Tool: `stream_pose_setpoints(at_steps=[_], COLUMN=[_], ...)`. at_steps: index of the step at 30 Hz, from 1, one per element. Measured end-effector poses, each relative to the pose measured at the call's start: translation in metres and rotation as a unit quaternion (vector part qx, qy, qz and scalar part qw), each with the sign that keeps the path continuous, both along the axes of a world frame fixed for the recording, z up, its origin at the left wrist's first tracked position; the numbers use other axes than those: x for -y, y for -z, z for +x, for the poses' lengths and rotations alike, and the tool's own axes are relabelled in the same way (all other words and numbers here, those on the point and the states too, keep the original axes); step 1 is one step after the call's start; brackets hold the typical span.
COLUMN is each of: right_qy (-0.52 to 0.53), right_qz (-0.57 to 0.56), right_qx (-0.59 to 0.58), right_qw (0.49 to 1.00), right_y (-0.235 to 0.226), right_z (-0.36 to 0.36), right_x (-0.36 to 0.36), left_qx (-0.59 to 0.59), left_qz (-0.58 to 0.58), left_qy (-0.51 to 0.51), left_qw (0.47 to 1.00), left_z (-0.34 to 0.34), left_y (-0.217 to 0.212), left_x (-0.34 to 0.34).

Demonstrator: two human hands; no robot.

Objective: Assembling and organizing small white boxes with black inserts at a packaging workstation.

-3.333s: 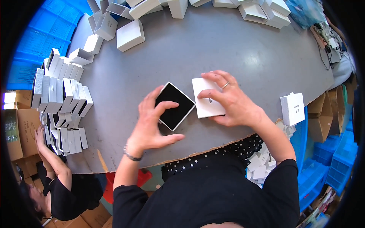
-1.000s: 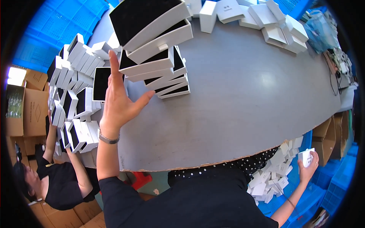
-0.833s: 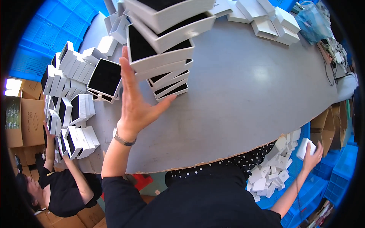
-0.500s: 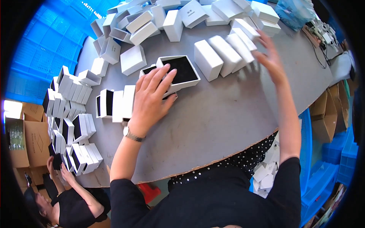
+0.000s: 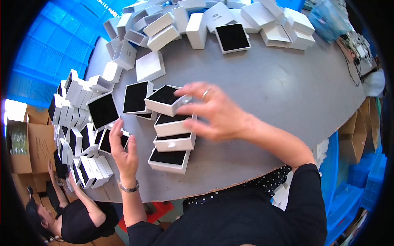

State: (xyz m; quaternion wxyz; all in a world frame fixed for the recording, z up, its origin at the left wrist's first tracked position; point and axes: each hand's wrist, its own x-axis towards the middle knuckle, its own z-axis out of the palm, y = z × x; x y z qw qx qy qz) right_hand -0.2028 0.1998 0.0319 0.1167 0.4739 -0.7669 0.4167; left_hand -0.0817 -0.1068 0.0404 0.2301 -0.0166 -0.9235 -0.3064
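My left hand (image 5: pixel 124 158) is upright with fingers stretched, beside a white box tray with a black lining (image 5: pixel 113 140) and close to another lined tray (image 5: pixel 103 110). My right hand (image 5: pixel 221 117), slightly blurred, has its fingers apart at the right side of a small white drawer-like tray (image 5: pixel 164 98). Whether the fingertips touch that tray I cannot tell. Below it several white trays lie in an uneven column, the nearest lined one (image 5: pixel 168 160) close to me. A further lined tray (image 5: pixel 136 97) overlaps another just left of the right hand's tray.
White boxes and sleeves (image 5: pixel 197 30) line the far side, with a black-lined tray (image 5: pixel 232 38) before them. Rows of white boxes (image 5: pixel 92 172) stand at the left, by a co-worker's hands. Blue crates (image 5: pixel 49 53), a plastic bag (image 5: pixel 328 20) and cables (image 5: pixel 349 61) surround the grey table (image 5: pixel 279 94).
Both hands have moved left. The row of white boxes by my right hand is gone from its place; several lined trays now lie between my hands, and one lies at the far side.
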Motion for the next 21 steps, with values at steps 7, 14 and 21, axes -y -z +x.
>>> stream_pose_setpoints(at_steps=[7, 14, 21], right_qy=[0.348, 0.116, 0.155], right_qz=[0.283, 0.11, 0.107], right_qx=[-0.053, 0.055, 0.012], right_qw=[0.892, 0.986, 0.982], right_y=[0.03, 0.024, 0.014], right_z=[-0.164, -0.089, -0.083], right_x=[-0.124, -0.126, -0.148], left_qx=[0.087, 0.052, -0.118], left_qz=[0.022, -0.036, -0.153], left_qy=[0.107, 0.064, -0.046], left_qw=[0.99, 0.996, 0.98], left_z=[0.031, 0.003, 0.017], left_y=[0.018, 0.017, -0.009], left_x=[-0.069, -0.015, -0.026])
